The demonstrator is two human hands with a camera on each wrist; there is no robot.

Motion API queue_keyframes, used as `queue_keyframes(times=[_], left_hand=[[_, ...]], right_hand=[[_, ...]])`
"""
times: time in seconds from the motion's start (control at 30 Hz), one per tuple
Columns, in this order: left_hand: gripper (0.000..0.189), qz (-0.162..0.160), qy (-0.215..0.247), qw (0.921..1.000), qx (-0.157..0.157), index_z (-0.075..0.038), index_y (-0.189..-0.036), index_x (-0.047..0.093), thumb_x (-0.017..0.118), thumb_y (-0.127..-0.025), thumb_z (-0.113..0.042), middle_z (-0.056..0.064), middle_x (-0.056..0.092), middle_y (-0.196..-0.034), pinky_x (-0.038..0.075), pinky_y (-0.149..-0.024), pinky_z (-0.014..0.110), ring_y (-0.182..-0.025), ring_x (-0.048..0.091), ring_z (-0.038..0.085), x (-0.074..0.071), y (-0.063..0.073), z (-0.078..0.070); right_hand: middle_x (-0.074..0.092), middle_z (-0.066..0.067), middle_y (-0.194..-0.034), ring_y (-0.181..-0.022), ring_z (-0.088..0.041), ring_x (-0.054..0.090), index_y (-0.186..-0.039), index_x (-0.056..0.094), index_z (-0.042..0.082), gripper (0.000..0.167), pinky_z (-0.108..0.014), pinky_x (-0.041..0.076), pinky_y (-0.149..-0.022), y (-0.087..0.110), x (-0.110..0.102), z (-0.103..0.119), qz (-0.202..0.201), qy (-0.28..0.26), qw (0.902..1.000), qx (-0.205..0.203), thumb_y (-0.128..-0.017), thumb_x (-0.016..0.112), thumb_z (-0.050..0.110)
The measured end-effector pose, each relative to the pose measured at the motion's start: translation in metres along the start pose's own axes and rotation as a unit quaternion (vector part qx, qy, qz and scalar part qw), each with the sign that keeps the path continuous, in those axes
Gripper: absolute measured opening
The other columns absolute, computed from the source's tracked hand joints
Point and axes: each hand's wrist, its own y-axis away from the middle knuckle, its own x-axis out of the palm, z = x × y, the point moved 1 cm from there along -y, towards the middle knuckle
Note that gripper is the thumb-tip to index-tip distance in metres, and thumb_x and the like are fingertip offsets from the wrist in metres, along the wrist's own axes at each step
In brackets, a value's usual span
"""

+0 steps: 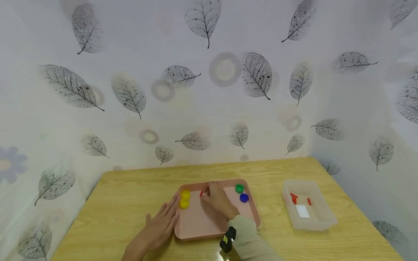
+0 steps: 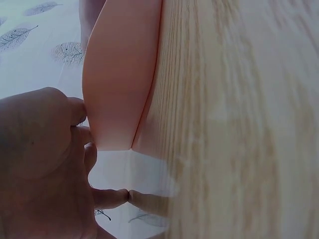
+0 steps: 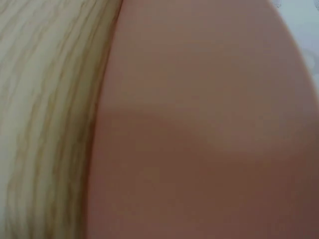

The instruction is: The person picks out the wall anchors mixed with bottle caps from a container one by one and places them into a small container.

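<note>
A pink tray [image 1: 196, 226] lies on the wooden table. Over its far middle, my right hand [image 1: 217, 197] bends its fingers and seems to pinch a small red stick [image 1: 201, 193] between thumb and fingertip. My left hand [image 1: 160, 224] rests at the tray's left side, fingers outstretched and touching the rim; the left wrist view shows this hand [image 2: 45, 159] against the tray's outer wall [image 2: 119, 74]. Yellow round caps [image 1: 184, 203] sit along the tray's left end. A green cap [image 1: 239, 188] and a blue cap [image 1: 244, 197] are at the far right. The right wrist view shows only tray wall [image 3: 199, 74] and table.
To the right stands a translucent plastic box [image 1: 315, 224] holding several red sticks [image 1: 294, 198] and a white card [image 1: 302, 211]. A leaf-patterned wall [image 1: 196, 108] rises behind the table [image 1: 130, 188]. A black band with a small device [image 1: 227, 240] is on the right wrist.
</note>
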Motion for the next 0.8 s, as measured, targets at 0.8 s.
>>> queue_keyframes(times=[0.8], left_hand=[[0.057, -0.003, 0.0, 1.0, 0.001, -0.028, -0.166, 0.017, 0.032, -0.113, -0.043, -0.01, 0.009, -0.171, 0.007, -0.097, 0.091, -0.151, 0.027, 0.043, 0.001, -0.001, 0.003]], right_hand=[[0.047, 0.0, -0.069, -0.061, -0.015, 0.043, -0.075, 0.056, 0.005, 0.024, -0.029, 0.04, -0.057, -0.004, 0.013, 0.013, -0.055, 0.085, 0.9947, 0.016, -0.083, 0.078, 0.002]])
